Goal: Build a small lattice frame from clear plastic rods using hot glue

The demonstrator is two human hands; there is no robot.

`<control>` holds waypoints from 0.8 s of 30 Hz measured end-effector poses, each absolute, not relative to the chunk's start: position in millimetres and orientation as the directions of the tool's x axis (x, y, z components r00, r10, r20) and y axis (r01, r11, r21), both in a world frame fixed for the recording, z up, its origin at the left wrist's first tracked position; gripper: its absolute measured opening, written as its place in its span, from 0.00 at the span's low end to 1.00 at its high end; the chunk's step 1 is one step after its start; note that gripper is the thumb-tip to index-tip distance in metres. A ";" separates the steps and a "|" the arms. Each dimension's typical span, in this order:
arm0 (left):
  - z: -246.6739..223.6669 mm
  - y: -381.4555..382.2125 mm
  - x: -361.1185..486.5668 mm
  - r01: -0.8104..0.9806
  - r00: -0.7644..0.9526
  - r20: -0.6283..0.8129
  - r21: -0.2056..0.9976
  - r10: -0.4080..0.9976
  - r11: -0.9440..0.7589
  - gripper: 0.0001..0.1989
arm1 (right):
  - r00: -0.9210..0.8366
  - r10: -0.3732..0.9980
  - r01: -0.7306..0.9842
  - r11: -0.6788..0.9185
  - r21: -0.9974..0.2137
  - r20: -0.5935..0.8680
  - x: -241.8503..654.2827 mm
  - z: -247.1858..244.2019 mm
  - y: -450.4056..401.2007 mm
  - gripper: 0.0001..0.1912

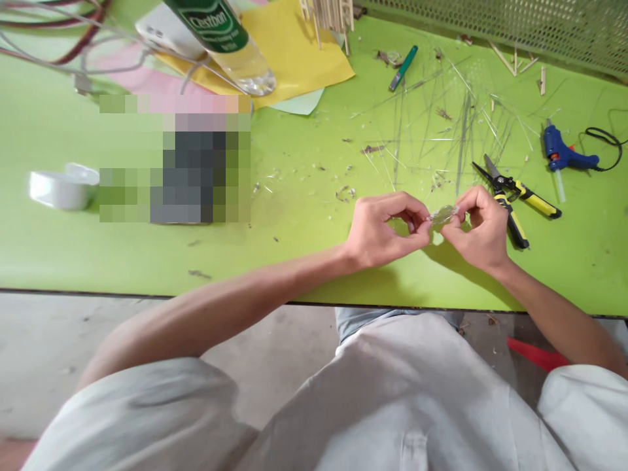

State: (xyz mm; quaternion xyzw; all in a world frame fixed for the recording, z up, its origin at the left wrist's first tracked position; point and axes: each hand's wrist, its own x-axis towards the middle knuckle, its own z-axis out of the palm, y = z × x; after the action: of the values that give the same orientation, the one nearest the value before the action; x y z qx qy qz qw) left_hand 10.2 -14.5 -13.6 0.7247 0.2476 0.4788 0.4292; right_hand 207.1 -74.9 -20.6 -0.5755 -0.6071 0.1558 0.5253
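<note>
Between my two hands is a small, clear, crinkled piece (443, 214) that looks like plastic film or tape; its exact kind I cannot make out. My left hand (385, 229) pinches its left end between thumb and fingers. On the other side, my right hand (478, 226) grips the right end in the same way. Both hands are just above the green tabletop (294, 242), close to its front edge. Yellow-and-black pruning shears (515, 190) lie with open blades right beside my right hand.
A blue glue gun (564, 150) lies at the right. Thin wires or strands (461, 131) and a green cutter (403, 67) are scattered beyond my hands. At the left are a tape roll (61, 188) and a water bottle (235, 49). A perforated green panel (515, 33) borders the back.
</note>
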 end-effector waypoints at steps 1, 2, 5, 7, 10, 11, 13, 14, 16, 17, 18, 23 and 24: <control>-14.7 -14.9 11.1 -0.055 0.405 0.515 0.839 0.755 -0.542 0.03 | 0.210 0.858 0.554 0.290 -0.780 0.468 206.5 -20.6 -75.0 0.12; -15.7 -15.1 11.8 -0.056 0.396 0.536 0.824 0.745 -0.563 0.04 | 0.205 0.855 0.569 0.292 -0.768 0.477 206.0 -20.8 -75.1 0.12; -18.1 -15.8 13.5 -0.049 0.395 0.537 0.822 0.745 -0.567 0.04 | 0.177 0.839 0.604 0.319 -0.730 0.514 204.3 -21.7 -75.4 0.13; -18.9 -16.8 13.8 -0.046 0.397 0.540 0.819 0.742 -0.571 0.04 | 0.154 0.826 0.636 0.337 -0.695 0.542 203.8 -22.7 -75.3 0.13; -17.7 -18.1 12.2 -0.035 0.387 0.543 0.816 0.745 -0.577 0.04 | 0.108 0.809 0.685 0.361 -0.633 0.577 207.5 -23.1 -74.0 0.13; -16.4 -18.0 11.0 -0.033 0.380 0.540 0.820 0.751 -0.572 0.04 | 0.098 0.801 0.694 0.371 -0.618 0.591 210.4 -22.4 -73.3 0.13; -12.7 -16.4 8.2 -0.039 0.368 0.504 0.848 0.782 -0.528 0.03 | 0.106 0.784 0.696 0.381 -0.609 0.611 217.6 -19.2 -71.8 0.12; -10.5 -14.8 6.8 -0.049 0.368 0.459 0.878 0.809 -0.476 0.02 | 0.117 0.778 0.688 0.385 -0.615 0.618 221.3 -16.8 -71.1 0.11; -6.9 -10.2 4.9 -0.079 0.392 0.313 0.948 0.865 -0.308 0.02 | 0.125 0.770 0.667 0.402 -0.628 0.626 226.9 -11.2 -70.2 0.09; -5.7 -7.5 4.7 -0.100 0.414 0.223 0.975 0.883 -0.200 0.05 | 0.114 0.766 0.663 0.415 -0.623 0.633 228.4 -8.6 -69.9 0.07; -5.2 -4.9 4.8 -0.123 0.439 0.138 0.988 0.888 -0.093 0.08 | 0.094 0.760 0.664 0.433 -0.609 0.643 228.9 -6.5 -69.9 0.06; -7.1 2.7 7.4 -0.214 0.510 -0.056 0.958 0.858 0.189 0.20 | 0.002 0.755 0.700 0.467 -0.541 0.655 224.4 -5.1 -71.2 0.07; -7.3 2.8 7.5 -0.217 0.512 -0.065 0.955 0.856 0.202 0.21 | 0.001 0.766 0.701 0.458 -0.546 0.643 223.6 -5.4 -71.7 0.06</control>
State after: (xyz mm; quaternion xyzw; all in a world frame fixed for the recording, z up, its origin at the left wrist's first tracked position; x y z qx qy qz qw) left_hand 7.5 2.8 -7.3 0.5052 0.3164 0.3791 0.7078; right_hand 223.6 -71.7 -5.4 -0.5194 -0.7060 0.0335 0.4803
